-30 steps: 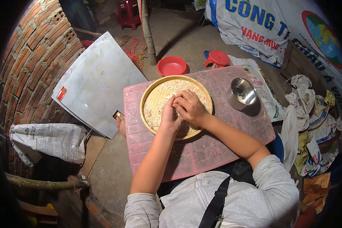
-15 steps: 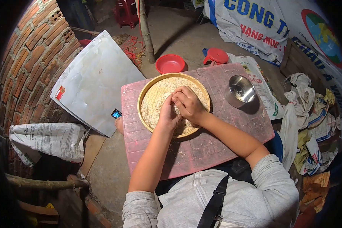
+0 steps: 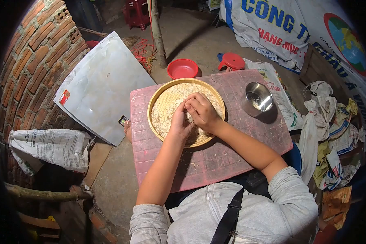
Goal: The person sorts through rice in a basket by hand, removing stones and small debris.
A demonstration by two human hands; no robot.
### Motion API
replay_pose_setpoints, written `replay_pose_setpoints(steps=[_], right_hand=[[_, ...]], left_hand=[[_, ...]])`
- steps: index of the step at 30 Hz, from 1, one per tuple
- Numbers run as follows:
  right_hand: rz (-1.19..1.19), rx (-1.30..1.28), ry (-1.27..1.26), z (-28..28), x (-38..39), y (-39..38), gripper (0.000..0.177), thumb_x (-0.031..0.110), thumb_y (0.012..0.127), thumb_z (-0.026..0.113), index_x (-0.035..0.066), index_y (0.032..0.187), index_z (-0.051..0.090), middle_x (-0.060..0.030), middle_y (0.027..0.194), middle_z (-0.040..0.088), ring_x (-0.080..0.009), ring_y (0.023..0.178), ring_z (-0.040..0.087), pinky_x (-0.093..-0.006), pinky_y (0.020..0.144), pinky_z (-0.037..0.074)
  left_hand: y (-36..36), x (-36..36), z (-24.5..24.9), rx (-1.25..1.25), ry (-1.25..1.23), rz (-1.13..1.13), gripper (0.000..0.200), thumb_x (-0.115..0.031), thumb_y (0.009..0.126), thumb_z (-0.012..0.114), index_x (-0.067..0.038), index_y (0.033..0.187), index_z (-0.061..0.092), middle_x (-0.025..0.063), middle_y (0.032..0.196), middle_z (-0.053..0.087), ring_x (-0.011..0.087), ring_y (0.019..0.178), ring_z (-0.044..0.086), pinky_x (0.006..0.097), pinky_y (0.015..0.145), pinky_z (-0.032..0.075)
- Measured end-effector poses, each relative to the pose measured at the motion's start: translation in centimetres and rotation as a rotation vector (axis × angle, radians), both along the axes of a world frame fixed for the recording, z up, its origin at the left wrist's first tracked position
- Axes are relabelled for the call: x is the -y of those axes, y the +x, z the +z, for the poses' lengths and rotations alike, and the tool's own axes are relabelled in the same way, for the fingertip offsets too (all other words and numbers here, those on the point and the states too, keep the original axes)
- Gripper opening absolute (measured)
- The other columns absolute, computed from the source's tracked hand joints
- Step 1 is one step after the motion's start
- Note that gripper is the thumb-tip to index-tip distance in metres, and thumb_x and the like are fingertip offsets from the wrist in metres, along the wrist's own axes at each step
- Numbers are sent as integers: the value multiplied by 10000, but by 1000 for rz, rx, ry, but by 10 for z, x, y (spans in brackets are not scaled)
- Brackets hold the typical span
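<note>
A round woven tray [image 3: 152, 100] with a raised rim stands on a pink table [image 3: 150, 151], holding pale grain-like material [image 3: 163, 106]. Over its middle my left hand [image 3: 180, 123] and my right hand [image 3: 203, 114] meet, fingers curled and pressed together. Whatever lies between them is hidden by the fingers. Loose pale bits are scattered on the table. To the right of the tray sits a metal cup [image 3: 254, 99] with a little material in the bottom.
Beyond the table are a red bowl [image 3: 182, 69] and a red lidded item [image 3: 233, 61]. A white board [image 3: 105, 89] leans at the left, near another person's hand [image 3: 128, 131] by a small screen. Crumpled sacks [image 3: 333, 126] lie at the right.
My hands keep nearly the same place and closed pose over the tray. The small screen at the left has shifted slightly left and shows a different picture.
</note>
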State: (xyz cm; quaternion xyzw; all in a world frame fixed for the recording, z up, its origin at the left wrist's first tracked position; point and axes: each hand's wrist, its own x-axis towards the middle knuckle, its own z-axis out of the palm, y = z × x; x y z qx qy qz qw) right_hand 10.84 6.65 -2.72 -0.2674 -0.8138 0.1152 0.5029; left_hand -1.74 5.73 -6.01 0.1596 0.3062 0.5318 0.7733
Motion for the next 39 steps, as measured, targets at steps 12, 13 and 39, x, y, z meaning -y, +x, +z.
replay_pose_setpoints(steps=[12,13,39], right_hand=[[-4,-12,-11,-1,0,0,143,127,925,529,2,868,568,-163,914,553,-349,832,543,-431,768,439],[3,-25,-35,-1,0,0,142,127,926,531,3,867,569,-162,913,554,-342,838,551,-423,774,445],[-103,159,-220,-22,-27,27,228,87,857,569,43,1078,599,-166,1063,587,-374,1068,526,-441,936,422]], left_hand=[[1,8,18,-9,-42,37,303,-298,1004,448,-94,1199,558,59,1092,607,176,995,637,327,713,610],[0,7,18,-11,-42,32,306,-308,1004,451,-94,1195,558,54,1080,606,176,993,638,323,694,612],[-8,36,91,-1792,1312,460,168,-142,875,662,-39,1008,649,140,984,675,316,898,636,375,803,499]])
